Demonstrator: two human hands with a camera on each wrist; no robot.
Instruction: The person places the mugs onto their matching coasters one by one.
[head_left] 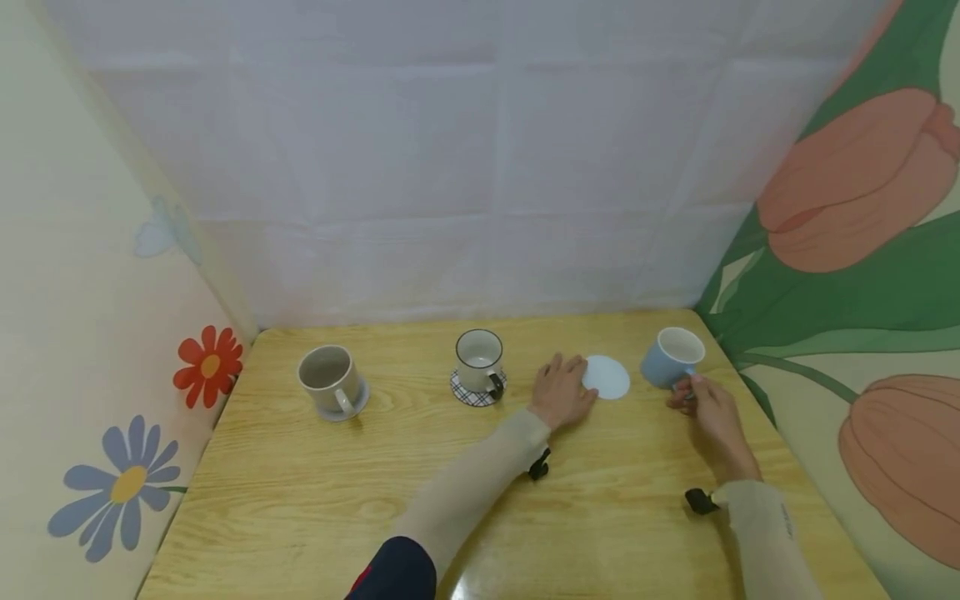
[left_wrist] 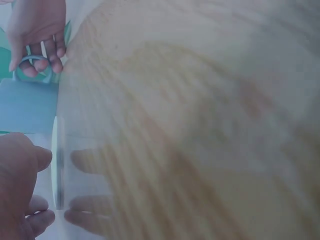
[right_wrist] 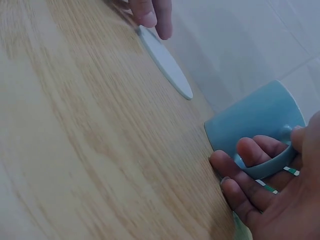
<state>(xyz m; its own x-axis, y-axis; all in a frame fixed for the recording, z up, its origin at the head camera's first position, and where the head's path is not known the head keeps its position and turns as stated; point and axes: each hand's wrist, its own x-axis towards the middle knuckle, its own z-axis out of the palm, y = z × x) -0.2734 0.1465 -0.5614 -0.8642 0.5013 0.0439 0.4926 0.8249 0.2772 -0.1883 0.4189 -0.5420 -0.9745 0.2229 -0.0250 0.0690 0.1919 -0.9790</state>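
Note:
A light blue mug [head_left: 663, 363] with a white inside stands on the table at the right. My right hand [head_left: 714, 417] holds its handle [right_wrist: 272, 165], with fingers passed through the loop and the thumb on top. Left of that mug lies a round white coaster [head_left: 607, 377], flat on the wood. At the coaster's left edge is my left hand [head_left: 561, 392], fingers extended, palm down. In the left wrist view, the thumb and fingers are beside the coaster's rim [left_wrist: 58, 165]; whether they touch it I cannot tell.
A cream mug with a dark rim [head_left: 478, 358] stands on a plaid coaster [head_left: 471, 394] at the middle. Further left, a beige mug [head_left: 328, 379] sits on a pale coaster [head_left: 356, 408]. A white sheet [head_left: 480, 167] hangs behind the wooden table [head_left: 585, 517]; flower-patterned panels flank it.

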